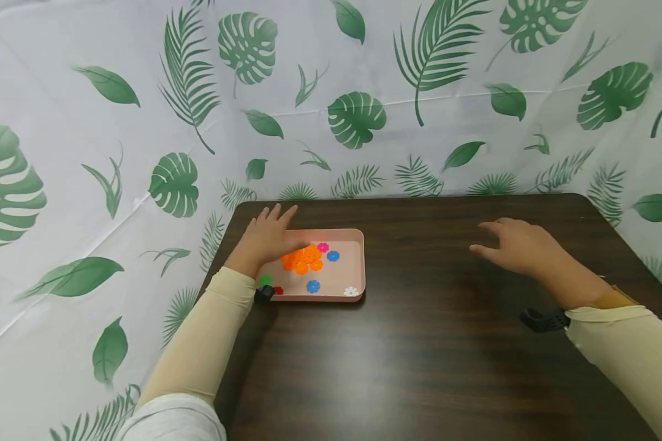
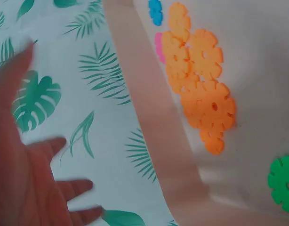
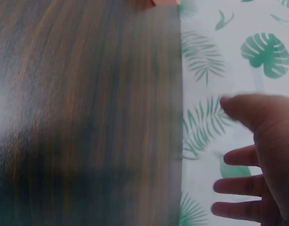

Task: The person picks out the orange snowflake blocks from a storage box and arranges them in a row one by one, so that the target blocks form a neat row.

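A pink tray lies on the left part of the table, holding flat notched plastic discs. Most are orange discs, bunched in a pile. Around them lie a pink disc, two blue discs, a white disc, a green disc and a red disc. My left hand is over the tray's left side with fingers spread, holding nothing. Far to the right of the tray, my right hand hovers above the table, its fingers extended and nothing in them.
The dark wood-grain table reaches back to a white cloth printed with green leaves, which also hangs along the left and right sides. A dark strap circles the right wrist.
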`<action>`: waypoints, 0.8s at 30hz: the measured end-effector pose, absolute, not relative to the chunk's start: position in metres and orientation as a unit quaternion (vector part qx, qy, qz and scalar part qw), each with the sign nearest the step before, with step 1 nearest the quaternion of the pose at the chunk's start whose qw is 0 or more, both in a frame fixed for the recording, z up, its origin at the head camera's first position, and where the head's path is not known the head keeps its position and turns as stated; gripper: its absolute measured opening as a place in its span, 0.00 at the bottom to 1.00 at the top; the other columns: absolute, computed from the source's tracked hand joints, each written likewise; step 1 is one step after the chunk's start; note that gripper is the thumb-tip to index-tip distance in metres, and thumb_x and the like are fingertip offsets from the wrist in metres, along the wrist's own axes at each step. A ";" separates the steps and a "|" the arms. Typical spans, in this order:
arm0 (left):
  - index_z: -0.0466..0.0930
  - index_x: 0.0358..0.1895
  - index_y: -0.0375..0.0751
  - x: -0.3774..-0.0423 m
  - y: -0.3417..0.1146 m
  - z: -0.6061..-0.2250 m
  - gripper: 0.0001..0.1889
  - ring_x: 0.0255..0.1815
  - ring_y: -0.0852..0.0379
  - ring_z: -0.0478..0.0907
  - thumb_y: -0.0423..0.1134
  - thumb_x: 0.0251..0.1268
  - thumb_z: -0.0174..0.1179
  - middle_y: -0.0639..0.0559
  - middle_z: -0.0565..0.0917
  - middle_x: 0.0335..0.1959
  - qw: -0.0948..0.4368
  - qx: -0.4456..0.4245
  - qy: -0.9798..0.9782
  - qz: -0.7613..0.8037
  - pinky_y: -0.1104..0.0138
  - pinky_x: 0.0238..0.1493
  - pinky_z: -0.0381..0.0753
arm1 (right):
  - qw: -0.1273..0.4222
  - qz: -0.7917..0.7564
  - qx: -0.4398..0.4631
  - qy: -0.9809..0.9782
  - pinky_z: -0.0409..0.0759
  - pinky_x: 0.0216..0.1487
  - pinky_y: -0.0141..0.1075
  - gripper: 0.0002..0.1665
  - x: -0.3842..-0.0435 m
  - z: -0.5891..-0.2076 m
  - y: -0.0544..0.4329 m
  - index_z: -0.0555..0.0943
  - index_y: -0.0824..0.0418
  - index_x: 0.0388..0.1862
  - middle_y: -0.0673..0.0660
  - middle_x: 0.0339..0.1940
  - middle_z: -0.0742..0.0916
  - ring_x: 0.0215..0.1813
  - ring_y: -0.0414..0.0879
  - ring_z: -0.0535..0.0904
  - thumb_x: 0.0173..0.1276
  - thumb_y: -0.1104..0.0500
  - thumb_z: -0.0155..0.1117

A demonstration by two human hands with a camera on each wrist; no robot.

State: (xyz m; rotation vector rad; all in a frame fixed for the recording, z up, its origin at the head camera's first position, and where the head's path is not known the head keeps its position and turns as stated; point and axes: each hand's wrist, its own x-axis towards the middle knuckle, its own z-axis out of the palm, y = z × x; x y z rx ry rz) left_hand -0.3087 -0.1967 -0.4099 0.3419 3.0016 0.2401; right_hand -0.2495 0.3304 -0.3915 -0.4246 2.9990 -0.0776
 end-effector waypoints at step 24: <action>0.73 0.71 0.31 -0.298 -0.268 -0.451 0.27 0.33 0.52 0.88 0.33 0.71 0.61 0.32 0.84 0.53 0.159 -0.091 0.900 0.397 0.58 0.41 0.90 | -0.023 -0.221 -0.185 0.957 0.83 0.50 0.59 0.22 -0.241 -0.392 0.316 0.84 0.65 0.59 0.62 0.51 0.89 0.51 0.57 0.85 0.75 0.51 0.67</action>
